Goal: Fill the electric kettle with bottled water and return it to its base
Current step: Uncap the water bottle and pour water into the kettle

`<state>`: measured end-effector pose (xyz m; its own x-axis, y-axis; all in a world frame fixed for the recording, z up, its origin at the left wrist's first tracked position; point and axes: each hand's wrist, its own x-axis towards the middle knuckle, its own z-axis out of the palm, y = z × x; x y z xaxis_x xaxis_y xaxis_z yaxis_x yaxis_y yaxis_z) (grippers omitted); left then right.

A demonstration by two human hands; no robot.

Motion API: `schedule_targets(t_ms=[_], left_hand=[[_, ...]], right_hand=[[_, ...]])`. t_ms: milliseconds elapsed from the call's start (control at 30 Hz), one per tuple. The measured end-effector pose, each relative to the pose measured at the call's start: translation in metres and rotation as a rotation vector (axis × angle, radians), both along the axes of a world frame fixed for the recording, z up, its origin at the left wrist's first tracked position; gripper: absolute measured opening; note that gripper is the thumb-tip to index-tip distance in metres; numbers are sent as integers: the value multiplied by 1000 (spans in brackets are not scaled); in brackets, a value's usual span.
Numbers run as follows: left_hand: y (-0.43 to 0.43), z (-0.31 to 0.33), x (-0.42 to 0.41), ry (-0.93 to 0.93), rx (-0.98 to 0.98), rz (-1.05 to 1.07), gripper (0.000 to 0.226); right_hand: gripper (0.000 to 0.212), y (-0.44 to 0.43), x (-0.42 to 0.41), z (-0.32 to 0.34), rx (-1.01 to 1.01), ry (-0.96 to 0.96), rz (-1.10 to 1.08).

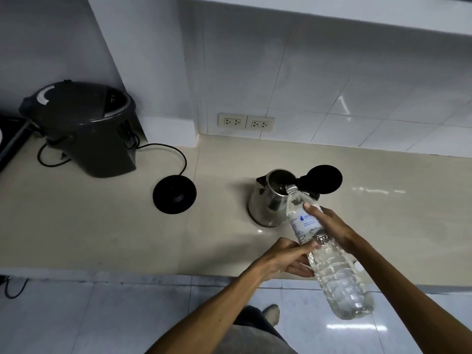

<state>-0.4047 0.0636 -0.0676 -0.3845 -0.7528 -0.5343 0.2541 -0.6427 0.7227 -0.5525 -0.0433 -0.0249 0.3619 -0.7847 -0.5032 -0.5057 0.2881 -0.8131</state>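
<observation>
A steel electric kettle (268,203) stands on the beige counter (102,226) with its black lid (323,178) flipped open to the right. A clear plastic water bottle (332,267) is tilted neck-down, its mouth over the kettle's opening. My right hand (329,227) grips the bottle near its label from the right. My left hand (286,256) holds the bottle's middle from the left. The round black kettle base (175,194) lies on the counter to the kettle's left, apart from it, with its cord running back.
A dark grey water boiler (86,129) stands at the back left against the wall. Two wall sockets (246,122) sit above the counter's back edge. The counter's front edge runs below my hands, with tiled floor (102,315) beneath.
</observation>
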Motion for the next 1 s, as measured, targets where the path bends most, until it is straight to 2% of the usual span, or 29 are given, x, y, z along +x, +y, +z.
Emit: schedule_targets(t_ms=[167, 233, 400, 533, 667, 733, 833, 933, 1000], left_hand=[[-10, 0, -8, -37, -4, 60, 48], [-17, 2, -9, -70, -18, 103, 55], [-24, 7, -10, -144, -94, 127, 49], [-24, 11, -11, -198, -160, 152, 41], [-34, 18, -17, -247, -229, 136, 41], [-45, 22, -23, -286, -270, 125, 40], [-67, 30, -41, -317, -327, 80, 41], [-90, 37, -63, -322, -377, 61, 51], [-104, 38, -82, -317, -417, 40, 42]], right_hand=[[91, -11, -4, 7, -97, -73, -6], [89, -18, -5, 10, -151, -78, 1], [69, -26, -12, 17, -226, -84, 53], [67, -25, -23, 27, -274, -131, 73], [42, -26, -39, 40, -344, -185, 84], [45, -31, -50, 46, -390, -189, 73], [61, -40, -77, 54, -447, -193, 25], [62, -47, -105, 61, -486, -209, -25], [62, -52, -128, 65, -494, -216, -54]])
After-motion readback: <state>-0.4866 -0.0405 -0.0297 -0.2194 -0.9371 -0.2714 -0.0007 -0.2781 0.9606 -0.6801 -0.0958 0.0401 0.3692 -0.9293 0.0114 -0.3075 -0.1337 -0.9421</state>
